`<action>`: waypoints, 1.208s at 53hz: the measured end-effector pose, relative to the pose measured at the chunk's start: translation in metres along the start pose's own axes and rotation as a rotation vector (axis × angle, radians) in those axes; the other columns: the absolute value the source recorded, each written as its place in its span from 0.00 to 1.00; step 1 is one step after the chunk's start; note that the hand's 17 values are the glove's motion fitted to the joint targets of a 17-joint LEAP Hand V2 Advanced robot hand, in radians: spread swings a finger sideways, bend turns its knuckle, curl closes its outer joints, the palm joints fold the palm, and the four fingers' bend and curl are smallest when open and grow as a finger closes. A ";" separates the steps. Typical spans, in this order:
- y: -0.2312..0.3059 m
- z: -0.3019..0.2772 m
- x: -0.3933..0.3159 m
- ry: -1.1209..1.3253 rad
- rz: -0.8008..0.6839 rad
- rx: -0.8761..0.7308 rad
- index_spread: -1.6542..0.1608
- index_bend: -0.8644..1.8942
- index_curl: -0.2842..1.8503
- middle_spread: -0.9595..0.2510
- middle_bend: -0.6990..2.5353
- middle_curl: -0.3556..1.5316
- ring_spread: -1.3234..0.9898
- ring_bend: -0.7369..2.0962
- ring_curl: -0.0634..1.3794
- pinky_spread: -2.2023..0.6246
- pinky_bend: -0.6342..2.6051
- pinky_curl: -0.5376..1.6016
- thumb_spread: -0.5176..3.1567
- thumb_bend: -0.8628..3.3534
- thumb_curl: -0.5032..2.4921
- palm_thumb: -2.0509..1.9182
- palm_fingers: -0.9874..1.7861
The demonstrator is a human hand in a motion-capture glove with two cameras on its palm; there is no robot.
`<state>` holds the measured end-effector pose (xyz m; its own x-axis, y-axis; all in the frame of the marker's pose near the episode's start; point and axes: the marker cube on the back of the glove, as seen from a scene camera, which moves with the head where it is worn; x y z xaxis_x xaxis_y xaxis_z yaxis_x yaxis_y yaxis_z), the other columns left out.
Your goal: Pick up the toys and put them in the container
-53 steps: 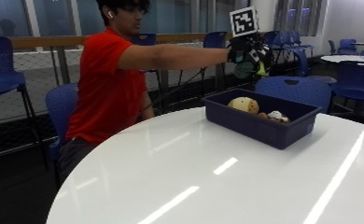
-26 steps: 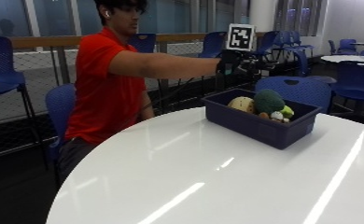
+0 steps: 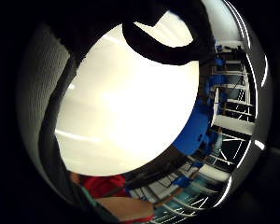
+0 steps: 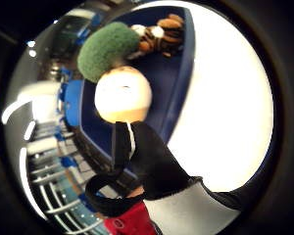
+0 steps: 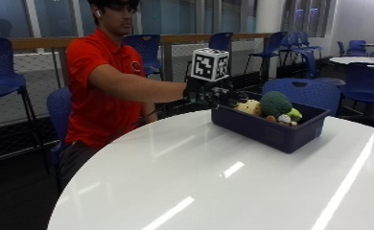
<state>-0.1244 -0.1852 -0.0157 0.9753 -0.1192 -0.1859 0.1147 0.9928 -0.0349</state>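
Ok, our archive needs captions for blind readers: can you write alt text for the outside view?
A person in a red shirt holds a black-gloved right hand beside a dark blue plastic container on a round white table. Inside it are a green plush toy and a pale round toy.

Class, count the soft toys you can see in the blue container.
3, all inside the blue container: a green toy, a cream round toy beside it, and an orange striped toy farther along. Others may be hidden.
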 end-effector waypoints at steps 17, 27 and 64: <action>0.045 0.044 0.056 -0.010 0.056 -0.010 0.75 0.36 0.26 0.76 0.25 0.32 0.58 0.31 0.21 0.81 0.47 0.40 0.44 0.19 0.25 0.49 0.26; 0.061 0.046 0.083 -0.035 0.099 0.002 0.74 0.36 0.25 0.76 0.25 0.31 0.58 0.31 0.19 0.81 0.46 0.40 0.44 0.19 0.24 0.49 0.26; 0.086 0.057 0.086 -0.144 0.108 -0.005 0.74 0.37 0.26 0.76 0.25 0.29 0.58 0.31 0.16 0.81 0.44 0.40 0.46 0.20 0.24 0.51 0.27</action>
<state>-0.0201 -0.1091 0.0215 0.9989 -0.0085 -0.0460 0.0073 0.9996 -0.0274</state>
